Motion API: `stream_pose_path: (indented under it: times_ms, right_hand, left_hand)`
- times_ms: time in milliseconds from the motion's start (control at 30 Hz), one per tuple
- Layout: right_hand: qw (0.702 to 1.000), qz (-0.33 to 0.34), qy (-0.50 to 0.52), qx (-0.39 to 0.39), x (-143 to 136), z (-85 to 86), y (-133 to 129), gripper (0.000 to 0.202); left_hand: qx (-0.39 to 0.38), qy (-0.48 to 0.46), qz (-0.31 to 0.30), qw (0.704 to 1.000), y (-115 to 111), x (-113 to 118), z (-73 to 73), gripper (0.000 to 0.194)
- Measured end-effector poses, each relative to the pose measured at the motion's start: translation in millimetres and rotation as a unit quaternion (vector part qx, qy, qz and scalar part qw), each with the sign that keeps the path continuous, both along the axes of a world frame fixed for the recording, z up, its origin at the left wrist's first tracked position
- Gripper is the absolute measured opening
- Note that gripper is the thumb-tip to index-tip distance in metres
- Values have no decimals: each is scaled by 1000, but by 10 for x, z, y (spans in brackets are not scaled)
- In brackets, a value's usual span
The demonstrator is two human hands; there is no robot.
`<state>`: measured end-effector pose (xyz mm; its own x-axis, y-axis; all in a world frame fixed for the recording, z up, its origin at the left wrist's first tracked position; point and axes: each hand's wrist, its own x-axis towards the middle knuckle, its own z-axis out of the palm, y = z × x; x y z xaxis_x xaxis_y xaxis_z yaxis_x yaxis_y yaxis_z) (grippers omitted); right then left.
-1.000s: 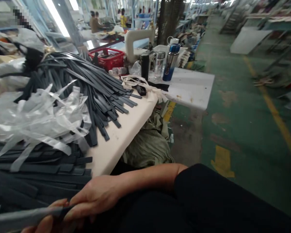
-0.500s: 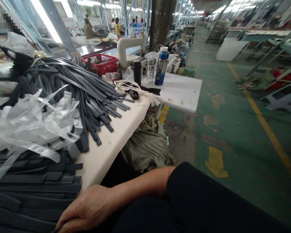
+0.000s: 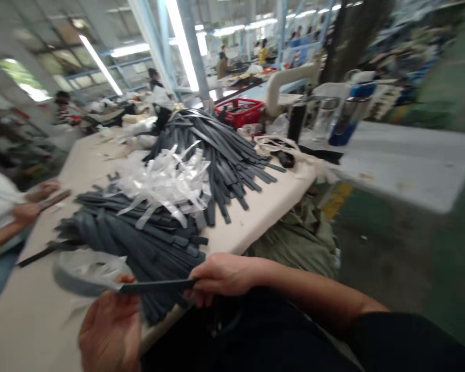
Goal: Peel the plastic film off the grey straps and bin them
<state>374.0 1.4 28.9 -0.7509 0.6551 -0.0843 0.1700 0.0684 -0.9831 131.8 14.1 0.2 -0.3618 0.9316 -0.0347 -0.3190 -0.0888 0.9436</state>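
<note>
Head view shows a single dark strip (image 3: 158, 285) held level between the two hands, just above the near edge of the desk (image 3: 263, 217). The right hand (image 3: 220, 276) is closed on the strip's right end, fingers curled round it, so that the end is kept fixed. The left hand (image 3: 110, 328) is closed at the other end, where a clear film (image 3: 87, 268) curls away from the strip in a loop; thumb and fingers appear pinched on that film, though motion blur leaves the exact grip uncertain. The hands are kept well apart, which lets the strip be stretched straight between them.

Just behind the hands a heap of like dark strips (image 3: 139, 237) is laid across the desk, ends roughly aligned toward the person, within easy reach. On top of it a tangle of clear film pieces (image 3: 166, 181) is piled, kept together and off the bare surface. A second fan of dark strips (image 3: 220, 150) is spread farther back, bound at its far end.

Across the desk, at the left edge, another person's hands (image 3: 27, 206) are seen holding a dark strip of their own. Beyond the fan, a red basket (image 3: 240, 111), a black bottle (image 3: 296, 121) and a blue flask (image 3: 344, 119) are stood on the neighbouring white surface, clear of the strips.
</note>
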Motion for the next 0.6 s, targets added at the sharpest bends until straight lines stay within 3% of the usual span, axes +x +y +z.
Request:
stream_pose_path:
  times_ms: [67,200,367,467,600]
  right_hand:
    - [998,-57,-20,26,215,24,31,23]
    - [989,-60,-122,52,417,144,211,34]
    - [983,-36,-158,87,-19,70,258,35]
    - [991,-12,-98,91,-241,-109,231,38]
    - [995,17,-85,51,-200,-361,121,43]
  left_hand:
    - [13,-57,62,996,52,50,28,35]
    - [-19,-120,16,992,30,300,-89,38]
    - [-27,-104,-103,989,-219,546,-257,29]
    - [-31,-53,-121,991,-273,399,-287,29]
    - [-22,26,-31,999,-300,14,-300,29]
